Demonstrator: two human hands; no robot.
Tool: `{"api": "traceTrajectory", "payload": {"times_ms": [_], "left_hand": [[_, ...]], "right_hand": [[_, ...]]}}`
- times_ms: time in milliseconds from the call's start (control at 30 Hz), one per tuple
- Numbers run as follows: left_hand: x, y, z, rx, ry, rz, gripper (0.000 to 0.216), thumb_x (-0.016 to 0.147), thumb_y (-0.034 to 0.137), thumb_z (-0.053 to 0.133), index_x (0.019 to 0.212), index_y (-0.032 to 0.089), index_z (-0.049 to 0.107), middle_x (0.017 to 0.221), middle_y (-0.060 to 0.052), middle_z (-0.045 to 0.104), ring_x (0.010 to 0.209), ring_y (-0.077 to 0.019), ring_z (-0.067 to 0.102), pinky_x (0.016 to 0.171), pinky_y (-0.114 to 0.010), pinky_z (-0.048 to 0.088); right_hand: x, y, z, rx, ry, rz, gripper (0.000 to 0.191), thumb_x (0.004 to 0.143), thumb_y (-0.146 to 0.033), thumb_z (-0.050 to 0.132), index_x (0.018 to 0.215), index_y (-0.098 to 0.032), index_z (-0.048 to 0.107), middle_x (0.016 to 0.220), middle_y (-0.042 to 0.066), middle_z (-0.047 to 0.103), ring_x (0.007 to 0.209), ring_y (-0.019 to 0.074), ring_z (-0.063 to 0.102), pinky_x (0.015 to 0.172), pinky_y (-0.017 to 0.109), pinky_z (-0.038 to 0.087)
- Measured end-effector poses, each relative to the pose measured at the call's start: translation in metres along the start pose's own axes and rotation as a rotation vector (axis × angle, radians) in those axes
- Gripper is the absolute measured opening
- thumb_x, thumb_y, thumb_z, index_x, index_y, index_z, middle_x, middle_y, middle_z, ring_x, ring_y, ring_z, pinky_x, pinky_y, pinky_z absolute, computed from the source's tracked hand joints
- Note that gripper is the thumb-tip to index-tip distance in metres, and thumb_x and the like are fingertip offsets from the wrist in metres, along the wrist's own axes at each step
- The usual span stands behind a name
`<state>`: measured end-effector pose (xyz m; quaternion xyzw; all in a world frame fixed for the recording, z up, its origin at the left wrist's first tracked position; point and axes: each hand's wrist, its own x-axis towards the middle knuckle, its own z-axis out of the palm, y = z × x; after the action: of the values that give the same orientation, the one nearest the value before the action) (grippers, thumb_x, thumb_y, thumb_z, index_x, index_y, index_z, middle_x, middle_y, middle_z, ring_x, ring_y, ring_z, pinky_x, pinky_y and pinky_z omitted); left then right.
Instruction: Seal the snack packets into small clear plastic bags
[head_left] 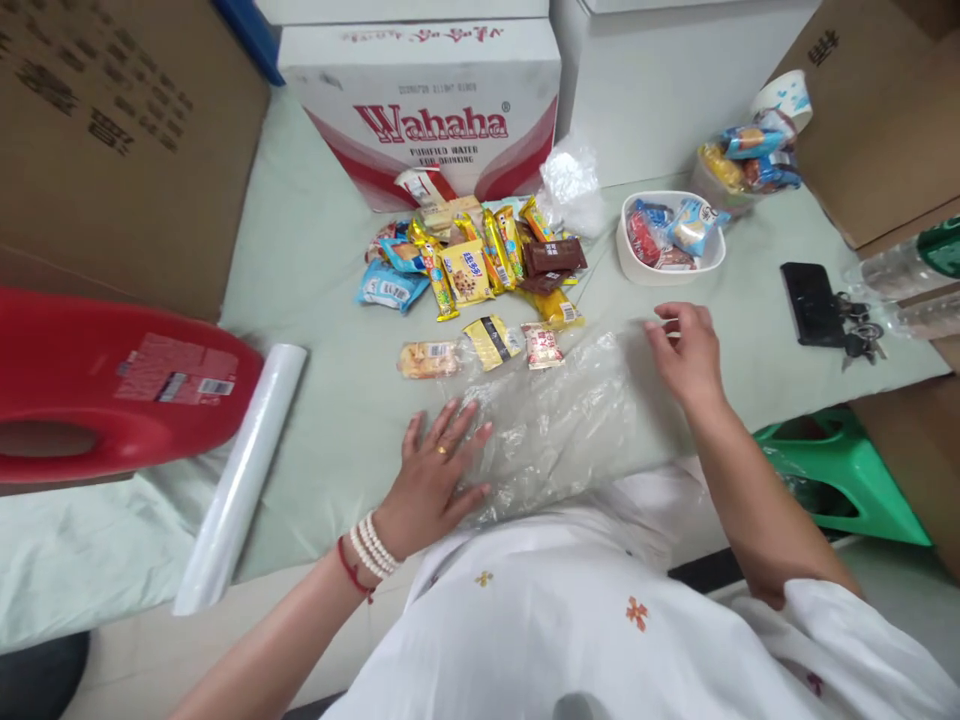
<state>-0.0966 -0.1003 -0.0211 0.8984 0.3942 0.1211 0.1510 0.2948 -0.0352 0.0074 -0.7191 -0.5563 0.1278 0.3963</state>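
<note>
A clear plastic bag (570, 430) lies flat and wrinkled on the cloth in front of me. My left hand (439, 470) rests with spread fingers on its left side. To the right of the bag is my right hand (686, 350), fingers loosely curled, thumb apart, nothing visible in it. Along the bag's far edge lie a packaged bread (427, 360), a yellow packet with a dark stripe (491, 342) and a small red-and-white packet (544, 345). Behind them is a pile of wrapped snacks (469, 270).
A Wahaba-printed carton (435, 100) stands at the back. A white bowl of snacks (630, 262), a phone (810, 303) and keys (862, 340) are to the right. On the left are a plastic roll (240, 480) and a red jug (180, 420). A green stool (862, 490) stands lower right.
</note>
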Motion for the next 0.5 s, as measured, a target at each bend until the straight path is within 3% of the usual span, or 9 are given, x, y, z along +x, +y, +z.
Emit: {"api": "traceTrajectory", "payload": {"times_ms": [67, 100, 167, 233, 333, 433, 500], "left_hand": [[0.001, 0.011, -0.01, -0.021, 0.152, -0.008, 0.068, 0.095, 0.034, 0.059, 0.159, 0.028, 0.037, 0.157, -0.016, 0.052, 0.157, -0.0362, 0.03, 0.125, -0.062, 0.017], [0.005, 0.017, -0.014, -0.031, 0.232, -0.014, 0.068, 0.095, 0.03, 0.059, 0.159, 0.029, 0.037, 0.151, -0.014, 0.058, 0.155, -0.0339, 0.034, 0.125, -0.059, 0.019], [0.016, 0.025, -0.016, -0.03, 0.326, -0.011, 0.066, 0.095, 0.025, 0.058, 0.158, 0.03, 0.039, 0.146, -0.012, 0.063, 0.15, -0.0313, 0.043, 0.125, -0.055, 0.023], [0.029, 0.025, -0.009, 0.007, 0.273, 0.003, 0.062, 0.096, 0.026, 0.057, 0.157, 0.031, 0.042, 0.153, -0.013, 0.058, 0.15, -0.0318, 0.044, 0.126, -0.056, 0.02], [0.039, 0.01, 0.009, 0.07, 0.076, -0.015, 0.058, 0.1, 0.035, 0.054, 0.157, 0.028, 0.044, 0.164, -0.017, 0.043, 0.151, -0.0345, 0.041, 0.127, -0.06, 0.012], [0.038, -0.007, 0.02, 0.092, -0.037, -0.016, 0.061, 0.101, 0.043, 0.052, 0.159, 0.026, 0.041, 0.167, -0.017, 0.036, 0.153, -0.0348, 0.038, 0.127, -0.063, 0.01], [0.035, -0.013, 0.022, 0.114, -0.048, -0.01, 0.061, 0.102, 0.043, 0.05, 0.16, 0.026, 0.04, 0.167, -0.016, 0.035, 0.154, -0.0342, 0.036, 0.127, -0.062, 0.008]], "right_hand": [[-0.023, -0.016, -0.008, -0.062, 0.073, -0.175, 0.019, 0.094, -0.03, 0.06, 0.109, -0.021, 0.066, 0.112, 0.011, 0.065, 0.092, 0.0225, 0.063, 0.086, 0.042, 0.056], [-0.039, -0.024, -0.008, -0.06, 0.036, -0.271, 0.017, 0.096, -0.026, 0.057, 0.111, -0.023, 0.067, 0.11, 0.011, 0.066, 0.098, 0.0247, 0.064, 0.09, 0.044, 0.055], [-0.073, -0.034, -0.001, -0.03, -0.194, -0.479, 0.023, 0.099, -0.022, 0.056, 0.118, -0.024, 0.067, 0.117, 0.013, 0.069, 0.109, 0.0271, 0.065, 0.095, 0.046, 0.056], [-0.103, -0.03, 0.007, -0.038, -0.432, -0.614, 0.032, 0.1, -0.023, 0.058, 0.131, -0.024, 0.064, 0.135, 0.015, 0.066, 0.125, 0.0294, 0.062, 0.103, 0.049, 0.056], [-0.124, -0.005, 0.001, -0.099, -0.66, -0.614, 0.044, 0.102, -0.027, 0.058, 0.146, -0.023, 0.056, 0.151, 0.015, 0.057, 0.142, 0.0311, 0.052, 0.114, 0.055, 0.049], [-0.11, 0.014, -0.029, -0.046, -0.722, -0.507, 0.048, 0.103, -0.029, 0.056, 0.15, -0.026, 0.051, 0.153, 0.015, 0.055, 0.142, 0.0284, 0.053, 0.114, 0.053, 0.049], [-0.08, 0.013, -0.047, -0.01, -0.624, -0.435, 0.042, 0.102, -0.031, 0.057, 0.144, -0.028, 0.057, 0.144, 0.014, 0.062, 0.131, 0.027, 0.062, 0.106, 0.048, 0.055]]}}
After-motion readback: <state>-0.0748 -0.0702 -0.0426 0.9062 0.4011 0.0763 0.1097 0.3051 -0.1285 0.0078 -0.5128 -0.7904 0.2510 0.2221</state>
